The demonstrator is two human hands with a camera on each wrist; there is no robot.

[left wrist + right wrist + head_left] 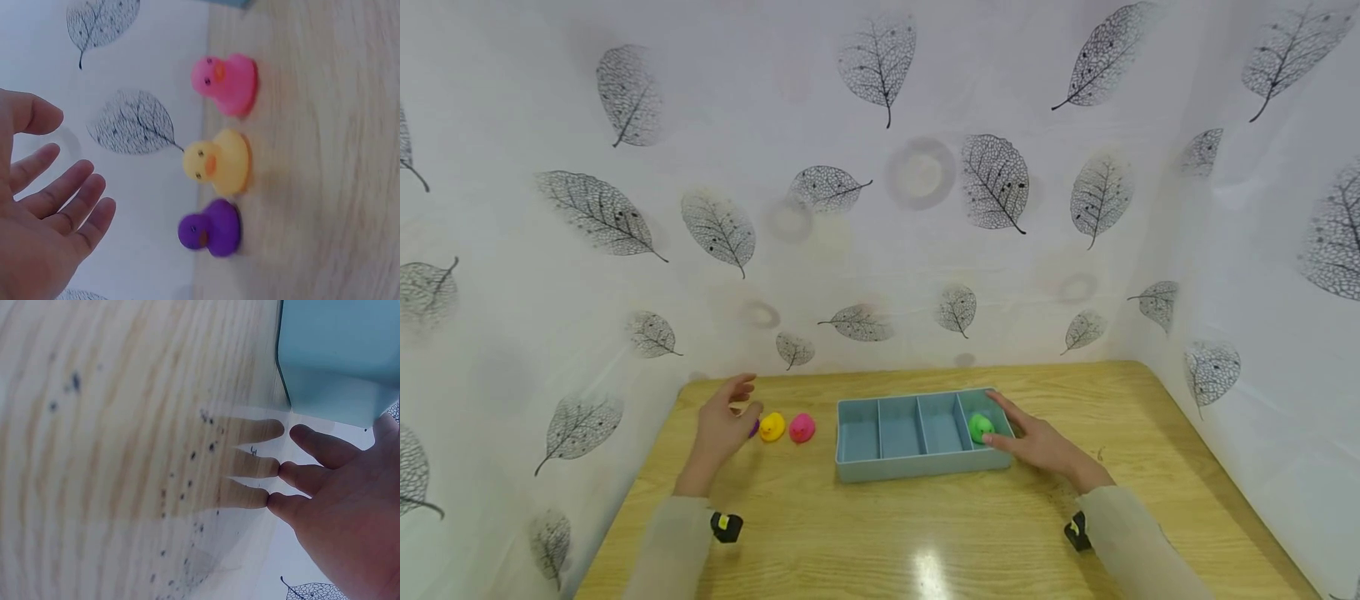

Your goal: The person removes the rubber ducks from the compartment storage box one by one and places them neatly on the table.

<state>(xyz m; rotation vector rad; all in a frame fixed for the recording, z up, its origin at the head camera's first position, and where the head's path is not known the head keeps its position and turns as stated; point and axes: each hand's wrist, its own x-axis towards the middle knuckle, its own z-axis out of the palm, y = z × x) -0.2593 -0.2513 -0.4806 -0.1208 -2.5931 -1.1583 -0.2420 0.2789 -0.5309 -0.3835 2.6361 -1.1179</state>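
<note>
My left hand (721,427) hovers at the left with fingers apart and nothing in them. It partly covers a purple toy duck (754,428) in the head view. A yellow duck (772,427) and a pink duck (802,428) stand beside that one in a row; the left wrist view shows all three upright. In the rightmost compartment of a blue-grey tray (925,467) sits a green duck (979,427). My right hand (1039,443) spans the tray's right end, thumb by the green duck, index finger at the far rim. Its other fingertips (278,500) rest on the table.
Three other compartments of the tray (859,435) hold nothing. The wooden table (820,533) meets leaf-printed white cloth (880,250) at the back and sides. Small dark marks (194,456) dot the table near my right hand.
</note>
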